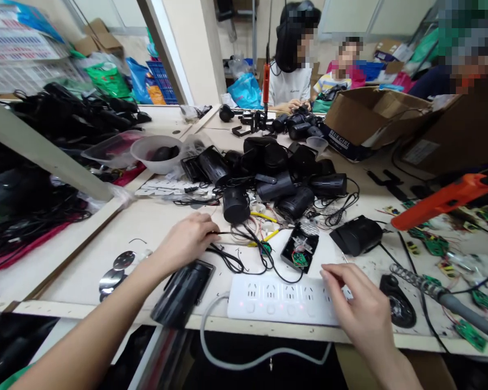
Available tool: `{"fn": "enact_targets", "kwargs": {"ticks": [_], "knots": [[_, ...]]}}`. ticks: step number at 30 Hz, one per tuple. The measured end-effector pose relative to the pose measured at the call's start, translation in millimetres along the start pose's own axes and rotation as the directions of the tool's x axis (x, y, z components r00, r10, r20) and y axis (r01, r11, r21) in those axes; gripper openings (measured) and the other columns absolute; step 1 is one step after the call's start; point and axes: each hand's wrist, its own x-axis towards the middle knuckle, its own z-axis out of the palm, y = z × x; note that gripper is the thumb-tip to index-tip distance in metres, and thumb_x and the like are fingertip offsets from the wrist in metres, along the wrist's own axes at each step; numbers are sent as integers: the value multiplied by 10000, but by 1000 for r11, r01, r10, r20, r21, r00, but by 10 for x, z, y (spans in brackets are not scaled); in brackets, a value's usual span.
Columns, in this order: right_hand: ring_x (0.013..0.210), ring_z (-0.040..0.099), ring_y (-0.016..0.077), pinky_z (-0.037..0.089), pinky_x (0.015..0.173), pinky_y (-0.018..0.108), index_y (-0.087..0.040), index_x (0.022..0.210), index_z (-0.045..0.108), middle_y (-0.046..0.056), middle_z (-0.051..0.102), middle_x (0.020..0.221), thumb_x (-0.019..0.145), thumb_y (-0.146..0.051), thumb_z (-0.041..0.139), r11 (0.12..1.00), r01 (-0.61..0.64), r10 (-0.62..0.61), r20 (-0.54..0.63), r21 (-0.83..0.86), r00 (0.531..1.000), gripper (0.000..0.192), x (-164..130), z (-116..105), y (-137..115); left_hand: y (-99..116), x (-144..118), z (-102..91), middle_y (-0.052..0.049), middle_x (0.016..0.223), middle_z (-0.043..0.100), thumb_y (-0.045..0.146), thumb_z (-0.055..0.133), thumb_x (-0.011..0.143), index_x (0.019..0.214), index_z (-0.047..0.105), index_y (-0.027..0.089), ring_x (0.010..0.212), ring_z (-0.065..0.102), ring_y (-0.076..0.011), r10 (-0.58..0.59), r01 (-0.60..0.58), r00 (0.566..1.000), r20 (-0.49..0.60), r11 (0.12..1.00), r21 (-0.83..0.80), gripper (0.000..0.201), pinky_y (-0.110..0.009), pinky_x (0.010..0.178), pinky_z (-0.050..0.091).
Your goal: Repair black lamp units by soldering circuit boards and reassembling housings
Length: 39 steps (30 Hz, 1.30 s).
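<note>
White power strip (282,299) under loosely spread right hand (360,309); left hand (187,238) pinches black wires (231,254) on cluttered beige workbench (146,222).

Beige worktable (154,219), white power strip (282,299), black casings (276,173), cardboard box (370,122), green circuit boards (435,246)

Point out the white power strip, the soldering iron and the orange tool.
white power strip (276,298), head view, top face near its middle sockets.
soldering iron (451,299), head view, grey handle just behind the coiled holder.
orange tool (443,201), head view, middle of its orange body.
</note>
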Motion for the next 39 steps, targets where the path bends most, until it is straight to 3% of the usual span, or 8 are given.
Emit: {"fn": "enact_targets", "kwargs": {"ticks": [2,4,7,14,18,23,30,39], "knots": [[710,641,159,501,653,252,-205,928,643,31,659,776,946,-158,536,989,-38,29,63,145,998,118,-75,40,-180,217,-144,-72,-12,667,643,410,605,811,747,703,217,611,580,-161,-126,164,983,134,931,-326,226,-253,563,452],[689,635,147,499,623,237,-201,913,675,26,659,771,945,-179,549,949,-123,75,171,292,982,132,-123,125,-325,493,-261,-32,8,599,619,453,668,761,730,672,196,544,561,-143,-186,330,939,289,722,-608,260,-235,506,434],[665,617,145,499,585,244,-194,1001,716,31,638,790,967,-310,520,830,-337,175,366,444,914,230,-101,275,-406,914,-346,215,11,624,621,397,748,687,755,657,180,561,567,-140,-215,322,946,241,546,-774,245,-242,528,455],[657,511,131,456,567,235,-187,912,713,-6,512,772,857,-368,648,728,-455,198,479,512,855,201,56,389,-259,1183,-471,579,-54,816,619,252,476,932,995,722,190,772,614,-165,-23,-116,970,-242,832,-543,262,-282,710,512],[651,538,127,448,598,229,-190,838,632,-24,584,739,793,-216,709,781,-449,247,445,435,861,93,28,430,-252,930,-661,569,-73,988,666,303,602,876,1148,651,214,934,634,-217,2,-75,983,-183,916,-395,290,-355,844,530],[677,555,154,434,618,249,-202,763,591,-25,569,695,780,-175,727,943,-219,135,313,252,940,139,-25,559,-281,779,-835,724,-106,1328,595,252,763,706,1353,504,246,1228,534,-300,74,-76,997,-16,954,-289,697,-487,1042,455],[707,524,197,419,648,304,-188,815,571,34,592,722,929,-250,566,973,80,-126,210,216,970,130,-169,673,-249,721,-821,868,-111,1210,678,263,796,680,1276,562,214,1110,621,-307,59,-63,998,-22,970,-236,642,-473,963,511],[718,527,198,429,659,317,-192,812,581,43,595,754,905,-223,577,960,76,-133,198,270,971,98,-181,716,-227,627,-793,918,-87,1126,725,370,816,643,1235,601,258,1004,678,-305,80,-97,992,-96,978,-186,640,-426,875,548]]}}
